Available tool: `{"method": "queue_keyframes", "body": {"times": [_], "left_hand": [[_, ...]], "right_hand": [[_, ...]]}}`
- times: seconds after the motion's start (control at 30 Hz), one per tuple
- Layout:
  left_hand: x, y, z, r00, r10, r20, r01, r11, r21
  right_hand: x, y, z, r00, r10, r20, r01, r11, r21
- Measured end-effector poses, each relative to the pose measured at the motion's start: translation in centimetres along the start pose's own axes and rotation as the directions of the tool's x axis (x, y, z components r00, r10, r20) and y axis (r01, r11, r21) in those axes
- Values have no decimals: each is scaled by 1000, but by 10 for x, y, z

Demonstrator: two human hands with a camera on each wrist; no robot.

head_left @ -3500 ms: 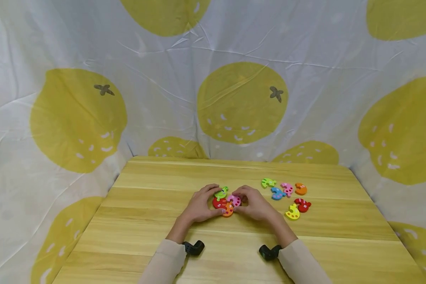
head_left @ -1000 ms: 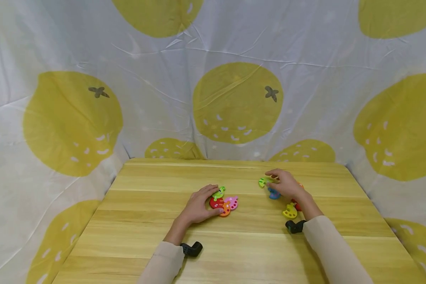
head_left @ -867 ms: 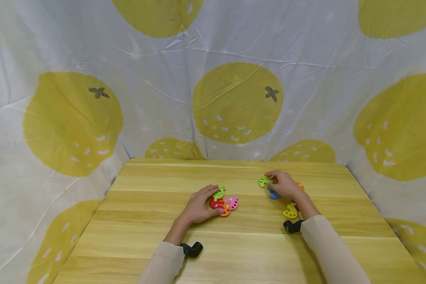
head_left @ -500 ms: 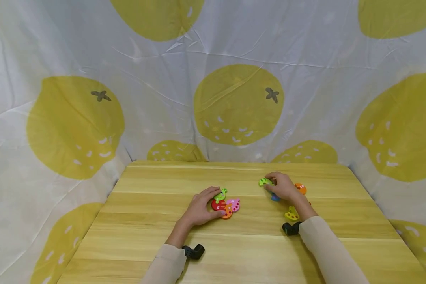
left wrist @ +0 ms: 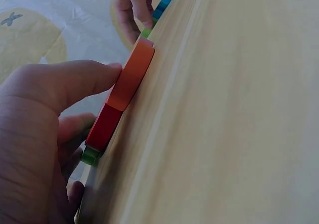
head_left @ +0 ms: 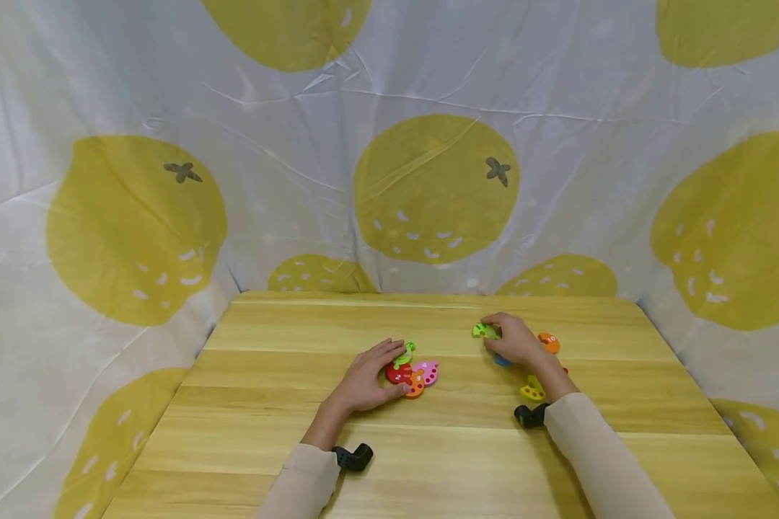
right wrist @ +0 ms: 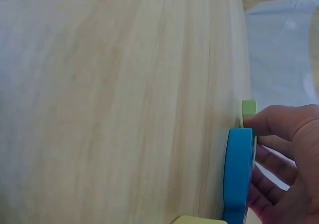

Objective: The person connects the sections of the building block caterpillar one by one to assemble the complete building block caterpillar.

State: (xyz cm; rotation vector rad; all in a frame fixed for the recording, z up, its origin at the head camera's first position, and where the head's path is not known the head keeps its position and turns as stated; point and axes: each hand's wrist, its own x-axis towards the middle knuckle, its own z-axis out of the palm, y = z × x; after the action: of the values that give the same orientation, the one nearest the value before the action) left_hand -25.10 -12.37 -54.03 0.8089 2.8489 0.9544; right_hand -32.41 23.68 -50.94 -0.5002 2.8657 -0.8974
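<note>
My left hand (head_left: 366, 378) spans joined caterpillar puzzle pieces on the table, fingers at the green head piece (head_left: 404, 355) and thumb on the orange piece numbered 3 (head_left: 416, 390). Between these sits the red piece numbered 2 (head_left: 397, 374); the pink piece numbered 4 (head_left: 431, 371) joins on the right. The left wrist view shows my thumb against the orange piece's edge (left wrist: 132, 77). Farther right, my right hand (head_left: 521, 344) pinches a striped green puzzle piece (head_left: 482, 331). A blue piece (right wrist: 238, 169) stands close beside that thumb in the right wrist view, partly hidden from the head camera.
Loose pieces lie around my right hand: an orange one numbered 10 (head_left: 549, 342) and a yellow one (head_left: 532, 389). A red piece (head_left: 565, 370) is mostly hidden by the forearm. Behind the wooden table (head_left: 363, 317) hangs a lemon-print cloth (head_left: 285, 180).
My right hand has left the pink piece at the joined pieces, moved right to the loose ones, and drawn its fingers together on the green piece. My left hand has stayed put.
</note>
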Motion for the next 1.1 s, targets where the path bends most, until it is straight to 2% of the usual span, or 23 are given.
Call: {"method": "queue_keyframes", "body": {"times": [0.3,0.53,0.83,1.1], "left_hand": [[1,2,-1,1000,-3,14,4,1000,-8],[0,3,-2,1000,2,7,-2,1000,-24],[0,1,3,1000,-3,-1,3,1000,-13],[0,-1,-2,1000,-3,-12,3,1000,-10]], "right_hand": [[-1,-3,-1,999,-34,19,35,999,-42],[-1,-3,2,999,-28,31,28,1000,11],[-7,-7,6,996,-83,-12,83,997,6],[-18,-31,11,986,-144,-81,147,989,26]]}}
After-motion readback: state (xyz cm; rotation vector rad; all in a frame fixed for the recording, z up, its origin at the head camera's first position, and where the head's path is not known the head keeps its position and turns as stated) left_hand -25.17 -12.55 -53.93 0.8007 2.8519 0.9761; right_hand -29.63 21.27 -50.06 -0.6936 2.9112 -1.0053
